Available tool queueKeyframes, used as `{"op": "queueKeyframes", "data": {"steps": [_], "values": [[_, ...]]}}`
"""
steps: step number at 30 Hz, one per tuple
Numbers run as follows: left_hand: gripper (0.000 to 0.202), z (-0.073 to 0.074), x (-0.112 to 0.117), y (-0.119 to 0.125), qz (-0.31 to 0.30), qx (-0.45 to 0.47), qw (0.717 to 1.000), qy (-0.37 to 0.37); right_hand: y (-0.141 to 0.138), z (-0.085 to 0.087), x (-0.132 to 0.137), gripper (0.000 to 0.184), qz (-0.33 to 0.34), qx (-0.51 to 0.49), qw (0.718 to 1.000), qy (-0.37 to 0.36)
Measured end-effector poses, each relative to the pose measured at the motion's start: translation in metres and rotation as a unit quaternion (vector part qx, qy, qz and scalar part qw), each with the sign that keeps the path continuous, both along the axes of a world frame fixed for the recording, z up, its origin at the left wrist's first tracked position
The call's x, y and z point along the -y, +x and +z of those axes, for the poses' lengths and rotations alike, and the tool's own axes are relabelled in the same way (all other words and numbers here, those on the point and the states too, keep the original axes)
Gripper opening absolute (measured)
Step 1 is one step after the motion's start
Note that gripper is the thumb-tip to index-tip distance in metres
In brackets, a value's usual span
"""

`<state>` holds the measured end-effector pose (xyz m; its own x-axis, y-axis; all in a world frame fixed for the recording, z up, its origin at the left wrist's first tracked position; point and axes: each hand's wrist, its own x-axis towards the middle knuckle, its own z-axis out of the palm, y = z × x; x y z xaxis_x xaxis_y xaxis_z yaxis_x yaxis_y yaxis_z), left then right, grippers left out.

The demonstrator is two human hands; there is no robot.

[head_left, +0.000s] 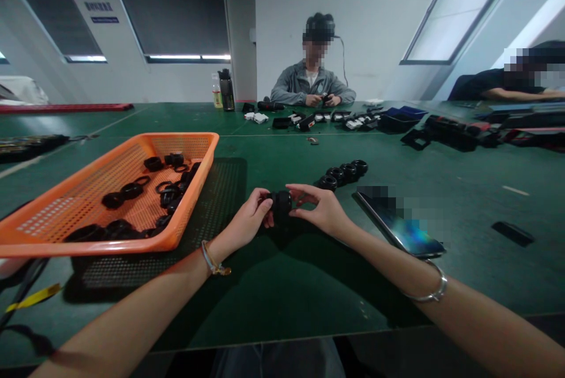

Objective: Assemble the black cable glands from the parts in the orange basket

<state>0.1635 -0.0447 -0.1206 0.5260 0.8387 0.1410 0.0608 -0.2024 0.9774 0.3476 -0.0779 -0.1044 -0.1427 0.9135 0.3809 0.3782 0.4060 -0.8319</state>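
Both my hands hold one small black round part (281, 204) just above the green table (282, 284). My left hand (250, 218) pinches its left side with closed fingers. My right hand (318, 208) grips its right side, fingers curled over the top. A row of several similar black round parts (343, 173) lies on the table just beyond my right hand. An orange mesh basket (66, 231) to my left holds several black rings and caps (145, 189).
A phone (399, 225) lies by my right forearm. A small dark flat piece (512, 233) rests to the right. Across the table a seated person (312, 80) handles small parts among black pieces (335, 119); another person (507, 83) sits at far right. Bottles (225, 90) stand beyond the basket.
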Motion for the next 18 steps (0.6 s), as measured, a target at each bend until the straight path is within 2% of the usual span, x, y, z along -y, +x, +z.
{"op": "queueKeyframes", "data": {"steps": [2,10,18], "values": [[0.020,0.0000,0.0001,0.0004,-0.002,0.004,1.000,-0.002,-0.0007,0.0004,0.0007,0.050,-0.004,-0.007,1.000,-0.006],[0.021,-0.0010,-0.0006,0.0006,0.002,0.009,1.000,-0.006,-0.0017,0.0020,0.0009,0.042,-0.009,-0.009,0.999,-0.038],[0.020,0.0007,0.0009,0.0004,0.002,0.003,1.000,-0.003,-0.0003,0.0017,-0.0005,0.043,0.003,0.000,0.999,-0.038]]}}
